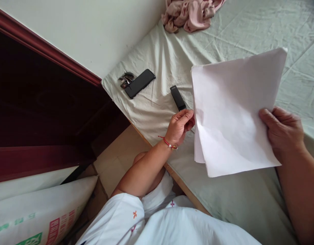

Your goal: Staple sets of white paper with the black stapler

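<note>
Several sheets of white paper [233,112] are held up over the bed, their lower left corners fanned apart. My left hand [180,126], with a red string bracelet at the wrist, is closed in a pinch at the stack's left edge. On the right edge, my right hand [284,128] grips the sheets with the thumb on top and its fingers partly hidden behind. A black stapler-like object [177,98] lies on the sheet just beyond my left hand, not touched as far as I can see.
On the pale green bed sheet [146,115] lie a black phone [140,83] and a bunch of keys [126,79]. Pink cloth [189,15] is crumpled at the back. Dark red furniture [44,98] and white sacks [44,204] stand at the left.
</note>
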`<action>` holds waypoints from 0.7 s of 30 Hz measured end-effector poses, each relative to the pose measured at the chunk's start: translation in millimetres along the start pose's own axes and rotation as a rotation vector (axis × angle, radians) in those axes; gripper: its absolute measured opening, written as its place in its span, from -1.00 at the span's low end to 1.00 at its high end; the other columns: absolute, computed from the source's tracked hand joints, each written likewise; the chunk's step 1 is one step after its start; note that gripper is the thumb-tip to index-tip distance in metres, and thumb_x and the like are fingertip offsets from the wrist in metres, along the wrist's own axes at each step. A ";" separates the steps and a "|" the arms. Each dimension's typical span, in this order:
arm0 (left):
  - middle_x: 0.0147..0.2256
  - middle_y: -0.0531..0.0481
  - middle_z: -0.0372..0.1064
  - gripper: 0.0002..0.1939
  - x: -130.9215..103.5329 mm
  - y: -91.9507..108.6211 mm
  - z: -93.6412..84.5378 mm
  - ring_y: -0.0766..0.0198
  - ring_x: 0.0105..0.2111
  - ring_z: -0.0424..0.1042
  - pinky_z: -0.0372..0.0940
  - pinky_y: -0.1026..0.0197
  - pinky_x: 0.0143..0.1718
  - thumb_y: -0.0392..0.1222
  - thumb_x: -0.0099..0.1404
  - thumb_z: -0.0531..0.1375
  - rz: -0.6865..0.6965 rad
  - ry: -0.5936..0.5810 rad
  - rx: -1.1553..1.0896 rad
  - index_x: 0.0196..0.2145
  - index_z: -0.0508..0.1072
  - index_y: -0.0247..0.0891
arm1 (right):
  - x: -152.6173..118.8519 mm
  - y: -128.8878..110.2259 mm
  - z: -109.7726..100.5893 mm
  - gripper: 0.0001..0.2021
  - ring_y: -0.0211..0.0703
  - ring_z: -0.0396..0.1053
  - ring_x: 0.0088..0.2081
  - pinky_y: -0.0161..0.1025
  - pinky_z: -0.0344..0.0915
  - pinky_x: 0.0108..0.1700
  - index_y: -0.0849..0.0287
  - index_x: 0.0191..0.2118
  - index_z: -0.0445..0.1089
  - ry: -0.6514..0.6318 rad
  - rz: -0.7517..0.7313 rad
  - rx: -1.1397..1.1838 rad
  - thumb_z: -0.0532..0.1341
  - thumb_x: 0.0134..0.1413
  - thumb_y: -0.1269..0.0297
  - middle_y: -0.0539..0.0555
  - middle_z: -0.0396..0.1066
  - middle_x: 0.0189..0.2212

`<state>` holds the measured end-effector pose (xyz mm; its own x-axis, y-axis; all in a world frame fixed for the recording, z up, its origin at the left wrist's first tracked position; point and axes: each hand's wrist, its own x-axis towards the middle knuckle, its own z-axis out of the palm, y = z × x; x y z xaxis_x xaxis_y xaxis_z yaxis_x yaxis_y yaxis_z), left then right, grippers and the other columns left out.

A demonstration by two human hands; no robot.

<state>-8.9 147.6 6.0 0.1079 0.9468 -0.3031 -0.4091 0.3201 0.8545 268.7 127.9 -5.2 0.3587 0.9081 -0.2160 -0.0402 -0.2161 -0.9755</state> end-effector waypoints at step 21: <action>-0.58 0.14 0.28 -0.65 -3.2 2.3 3.5 0.49 -0.57 0.19 -0.02 0.35 -0.58 0.02 -0.06 0.52 -0.082 -0.083 -0.036 -0.43 0.56 -0.24 | 4.9 0.8 -7.0 -0.70 -0.25 0.43 -0.51 -0.29 0.39 -0.49 0.05 -0.16 0.63 0.044 0.011 0.065 0.45 -0.06 0.11 0.02 0.58 -0.37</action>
<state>-7.0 145.5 10.4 0.2163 0.9175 -0.3337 -0.4278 0.3963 0.8123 277.0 129.7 -6.8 0.3987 0.8887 -0.2265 -0.1043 -0.2014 -0.9739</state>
